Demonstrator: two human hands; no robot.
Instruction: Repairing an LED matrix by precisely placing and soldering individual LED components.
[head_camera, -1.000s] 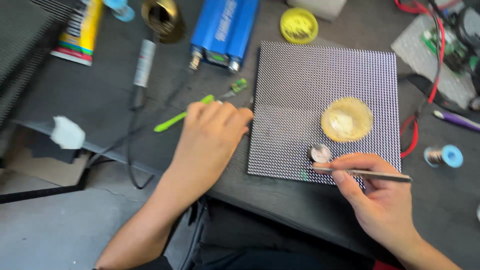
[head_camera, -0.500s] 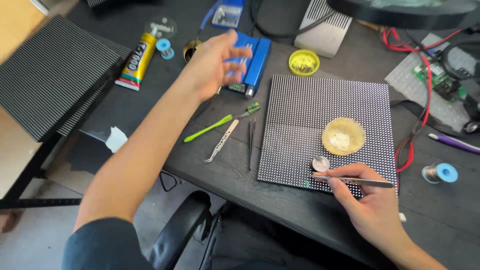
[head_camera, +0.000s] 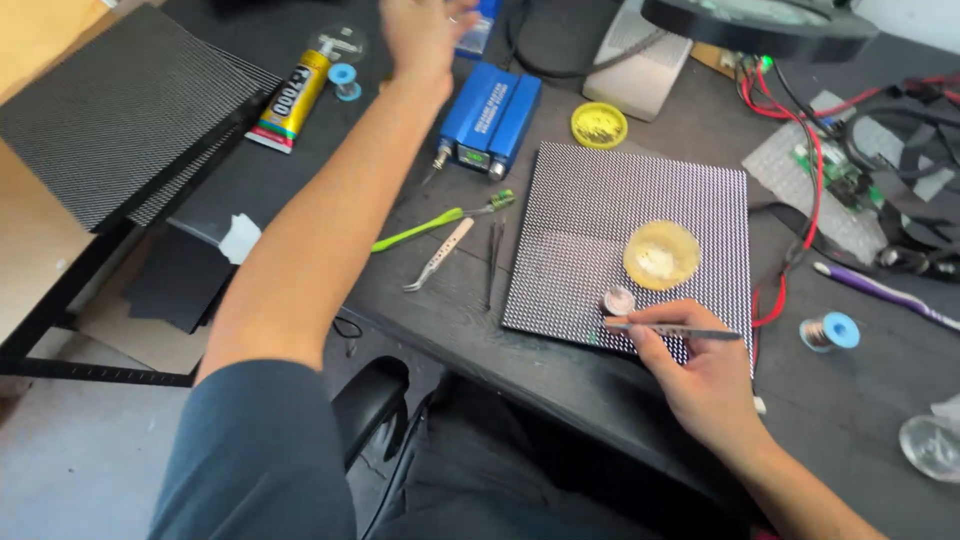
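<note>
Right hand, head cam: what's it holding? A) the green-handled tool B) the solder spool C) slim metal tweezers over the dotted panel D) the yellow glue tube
C. The right hand pinches slim metal tweezers over the near edge of the dotted panel; the green-handled tool, yellow glue tube and solder spool all lie on the desk apart from it.

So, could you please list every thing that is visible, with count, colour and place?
dot-grid panel: 1, black, desk centre
round dish: 1, yellow, on panel
tweezers: 1, silver, right hand
blue box: 1, behind panel
yellow lid: 1, behind panel
green tool: 1, left of panel
glue tube: 1, yellow, far left
wire spool: 1, blue, right
left hand: reaching far, blurred
right hand: on panel edge
</note>
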